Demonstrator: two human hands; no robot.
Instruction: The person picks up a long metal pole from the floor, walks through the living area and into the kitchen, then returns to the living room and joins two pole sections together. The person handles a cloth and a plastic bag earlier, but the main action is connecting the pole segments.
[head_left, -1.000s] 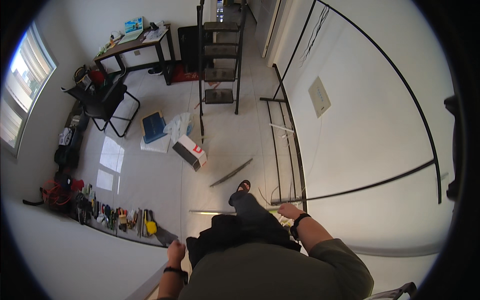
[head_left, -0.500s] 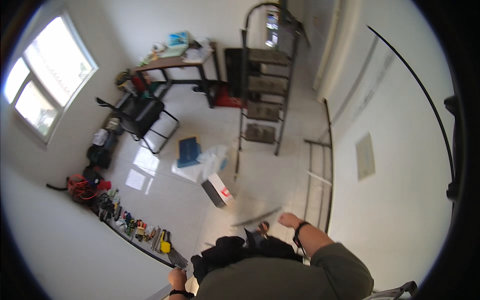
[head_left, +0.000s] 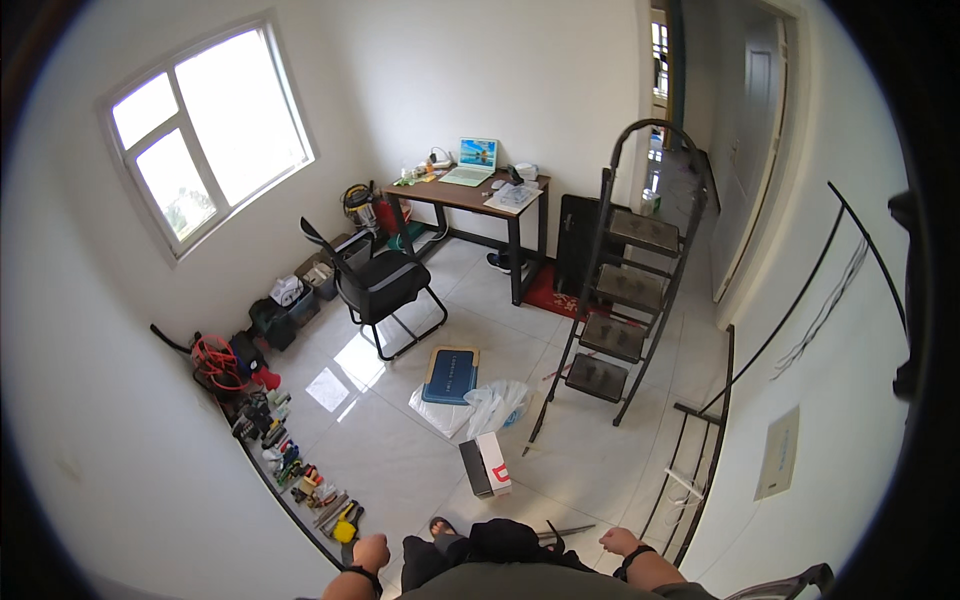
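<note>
My left hand (head_left: 372, 551) is at the lower edge, its fingers curled in, near the wall-side row of tools (head_left: 305, 487). Out to the right my right hand (head_left: 620, 541) is also closed in a loose fist. I see nothing in either hand, and both wrists carry dark bands. On the floor ahead is a black and white box (head_left: 484, 466). Behind it lie a crumpled clear plastic bag (head_left: 494, 407) and a flat dark blue panel with a tan border (head_left: 453, 375). A thin dark bar (head_left: 567, 530) lies on the floor between my hands.
A stepladder (head_left: 628, 285) stands unfolded at right. Further off are a black chair (head_left: 383, 283) and a desk (head_left: 464, 193) bearing a laptop (head_left: 476, 153). Dark metal rails (head_left: 668, 470) lie along the right wall, where a black cable (head_left: 806, 290) hangs. A doorway opens at back right.
My view has tilted up and turned left, bringing the desk and doorway more fully into sight. My right hand has swung lower and my left hand has come forward. Both remain closed.
</note>
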